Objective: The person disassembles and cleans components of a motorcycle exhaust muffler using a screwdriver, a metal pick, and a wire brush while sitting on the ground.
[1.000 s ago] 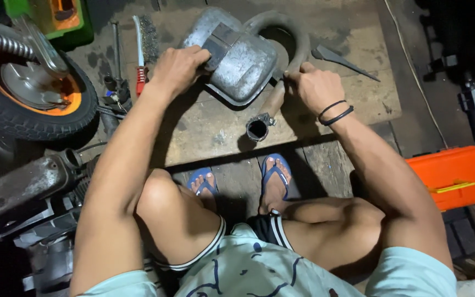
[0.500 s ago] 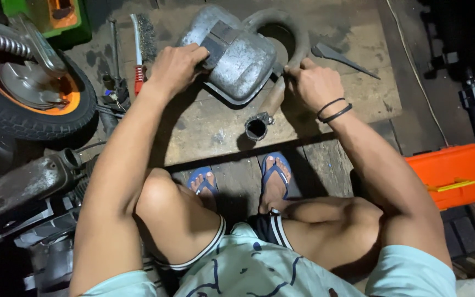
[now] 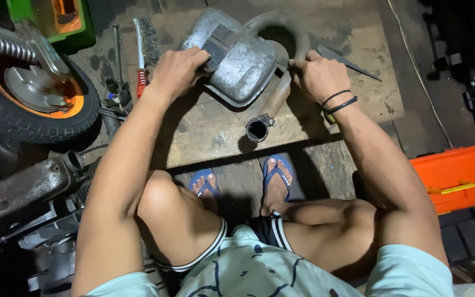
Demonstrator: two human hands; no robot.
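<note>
- Grey, scuffed metal makes up the muffler (image 3: 243, 63), a rounded canister lying on a worn wooden board (image 3: 204, 132) on the floor, directly ahead of the squatting person's knees.
- Its curved pipe (image 3: 273, 102) loops behind the canister and comes back toward the person, ending in an open round mouth just beyond the blue sandals (image 3: 276, 176).
- Left hand (image 3: 177, 71) lies palm-down on the canister's left end, fingers curled over a dark bracket there and pressing on it; the forearm runs straight back to the raised left knee.
- Right hand (image 3: 317, 77) is closed in a fist at the canister's right side, touching the pipe's bend; it seems to pinch a thin tool, though what sits inside the fist cannot be told. Black bands circle that wrist.
- A flat grey metal blade (image 3: 353, 63) lies on the board just beyond the right hand.
- A wire brush (image 3: 144, 41) with a red-and-white handle lies left of the left hand.
- A wheel with an orange hub (image 3: 39, 93) stands far left; an orange case (image 3: 457, 176) sits well apart to the right.
</note>
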